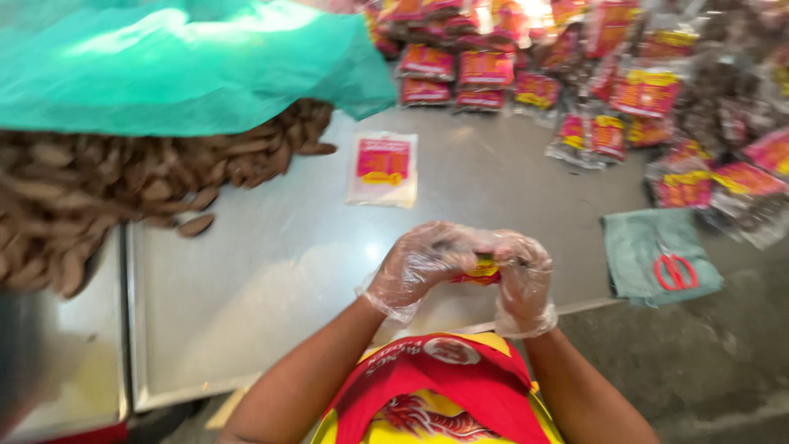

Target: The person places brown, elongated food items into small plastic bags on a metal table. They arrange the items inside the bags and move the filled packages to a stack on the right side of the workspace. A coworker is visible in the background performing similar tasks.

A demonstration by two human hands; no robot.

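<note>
View: a single head-worn camera; no second view shares the scene.
Position: above and behind the hands (464, 267), at the person's head.
Direction: tilted steeply down and forward, across the tabletop (279, 271) beyond the hands.
Nearness: close; the hands sit low and centre, forearms run off the bottom edge.
Reach: tabletop ahead of the hands, floor (707, 362) to their right.
Sharpness: motion blur softens the far edges.
</note>
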